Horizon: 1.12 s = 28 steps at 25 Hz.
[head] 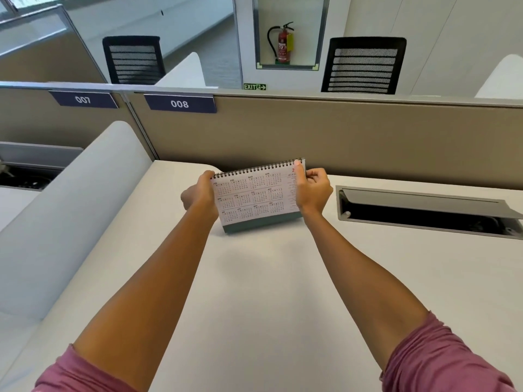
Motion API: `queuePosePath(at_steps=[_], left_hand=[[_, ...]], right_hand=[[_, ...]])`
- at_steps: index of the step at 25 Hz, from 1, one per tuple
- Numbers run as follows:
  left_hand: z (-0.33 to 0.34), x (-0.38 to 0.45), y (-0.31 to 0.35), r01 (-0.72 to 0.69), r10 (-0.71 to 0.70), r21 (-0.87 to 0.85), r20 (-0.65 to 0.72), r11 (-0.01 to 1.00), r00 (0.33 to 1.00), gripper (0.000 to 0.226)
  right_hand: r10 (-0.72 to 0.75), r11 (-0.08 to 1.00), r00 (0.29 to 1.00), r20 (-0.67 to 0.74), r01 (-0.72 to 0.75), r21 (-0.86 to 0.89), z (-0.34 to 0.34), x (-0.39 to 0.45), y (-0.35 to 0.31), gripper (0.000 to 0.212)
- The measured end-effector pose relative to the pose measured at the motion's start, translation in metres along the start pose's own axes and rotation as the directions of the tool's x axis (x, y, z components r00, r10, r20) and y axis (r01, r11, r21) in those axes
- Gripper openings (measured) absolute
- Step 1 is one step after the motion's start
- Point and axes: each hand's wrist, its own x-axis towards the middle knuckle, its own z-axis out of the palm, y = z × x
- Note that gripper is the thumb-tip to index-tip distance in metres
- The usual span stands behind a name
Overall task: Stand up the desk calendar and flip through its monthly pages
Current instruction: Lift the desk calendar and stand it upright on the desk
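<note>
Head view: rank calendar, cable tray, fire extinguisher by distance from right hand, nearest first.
From the right hand:
1. Calendar, held at its right edge.
2. Cable tray, open in the desk to the right.
3. Fire extinguisher, in the far wall niche.

Calendar [256,195]: matt printed paper, black wire spiral binding, teal card base. Table [268,292]: smooth matt white laminate. Partition [368,137]: beige cloth.

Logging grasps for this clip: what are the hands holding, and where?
Both hold the desk calendar, upright on the desk: left hand at its left edge, right hand at its upper right edge.
</note>
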Motion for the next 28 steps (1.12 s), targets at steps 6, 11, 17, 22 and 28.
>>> queuePosePath(at_steps=[6, 11, 17, 22, 28], left_hand=[[0.002, 0.024, -0.001, -0.056, 0.055, 0.04, 0.017, 0.998, 0.998, 0.033], [0.004, 0.031, -0.003, -0.102, 0.102, 0.041, 0.004, 0.994, 0.995, 0.033], [0.008, 0.042, 0.0, -0.105, 0.105, 0.033, 0.026, 0.994, 0.994, 0.036], [0.008, 0.049, 0.004, -0.078, 0.077, 0.002, 0.042, 0.997, 0.996, 0.035], [0.009, 0.049, 0.008, -0.033, 0.035, -0.031, 0.075, 0.999, 0.997, 0.037]], right_hand=[[0.007, 0.999, 0.999, 0.039, -0.009, 0.048, 0.013, 0.006, 0.007, 0.047], [0.0, 0.997, 0.997, 0.077, -0.005, 0.075, 0.018, 0.008, 0.009, 0.048], [0.01, 0.999, 0.994, 0.109, -0.015, 0.049, 0.023, 0.013, 0.017, 0.045], [0.024, 0.999, 0.986, 0.164, -0.028, 0.019, 0.024, 0.015, 0.02, 0.038], [-0.035, 0.999, 0.979, 0.199, 0.032, 0.02, 0.018, 0.001, 0.034, 0.023]])
